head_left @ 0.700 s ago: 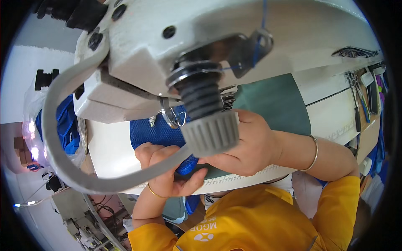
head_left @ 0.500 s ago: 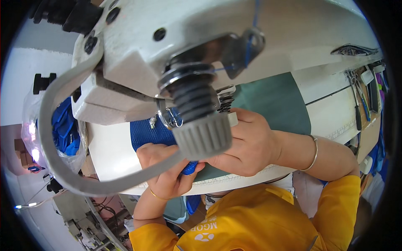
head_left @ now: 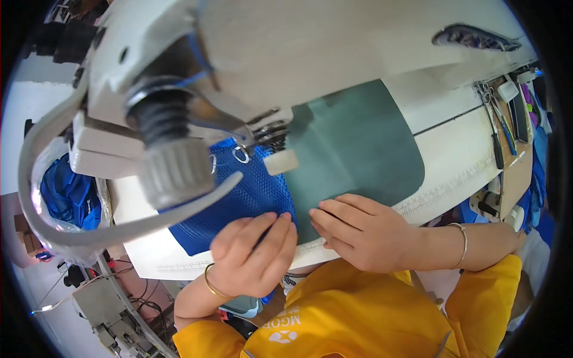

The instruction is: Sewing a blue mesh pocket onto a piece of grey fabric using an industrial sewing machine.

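Blue mesh fabric (head_left: 239,200) lay on the table (head_left: 453,146), partly beneath the sewing machine (head_left: 298,53). The left hand (head_left: 253,256) curled over its edge, any pinch hidden; the right hand (head_left: 367,235) rested loosely outstretched on a green sheet (head_left: 364,143). Edge-straightening seemed underway; next likely called for even guiding.
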A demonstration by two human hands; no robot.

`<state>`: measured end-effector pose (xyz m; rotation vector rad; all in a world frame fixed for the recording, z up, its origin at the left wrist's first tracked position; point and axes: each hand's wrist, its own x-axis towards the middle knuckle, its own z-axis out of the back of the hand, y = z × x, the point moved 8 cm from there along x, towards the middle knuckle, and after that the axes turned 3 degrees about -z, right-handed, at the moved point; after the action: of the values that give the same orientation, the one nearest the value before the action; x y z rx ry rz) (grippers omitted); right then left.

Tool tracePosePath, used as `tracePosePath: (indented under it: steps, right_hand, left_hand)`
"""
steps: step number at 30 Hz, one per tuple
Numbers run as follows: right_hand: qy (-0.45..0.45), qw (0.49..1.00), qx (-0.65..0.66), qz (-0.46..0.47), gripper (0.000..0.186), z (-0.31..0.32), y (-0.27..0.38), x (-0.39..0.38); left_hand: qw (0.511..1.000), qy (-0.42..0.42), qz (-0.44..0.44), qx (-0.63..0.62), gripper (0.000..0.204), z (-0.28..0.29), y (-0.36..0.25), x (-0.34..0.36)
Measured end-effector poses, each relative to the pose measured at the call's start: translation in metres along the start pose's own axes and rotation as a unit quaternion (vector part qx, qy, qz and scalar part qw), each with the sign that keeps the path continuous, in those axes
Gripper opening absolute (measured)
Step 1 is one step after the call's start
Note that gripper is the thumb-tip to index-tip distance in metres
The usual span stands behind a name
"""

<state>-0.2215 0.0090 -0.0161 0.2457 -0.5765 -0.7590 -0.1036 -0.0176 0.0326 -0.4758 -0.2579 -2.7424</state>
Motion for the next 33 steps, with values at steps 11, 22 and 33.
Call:
tracePosePath:
  steps: [11,22,33]
  right_hand:
    - [-0.047,0.999,0.011,0.008,0.025,-0.001,0.000,-0.011]
    - [-0.045,0.999,-0.001,0.026,0.024,0.002,0.002,-0.008]
    - [-0.042,0.998,-0.019,0.034,0.023,0.000,0.004,-0.007]
  left_hand:
    - [0.999,-0.006,0.022,-0.034,0.026,-0.028,-0.018,-0.015]
    - [0.997,-0.022,0.054,-0.056,0.031,-0.026,-0.012,-0.015]
    - [0.999,-0.020,0.042,-0.024,0.031,-0.023,-0.023,-0.016]
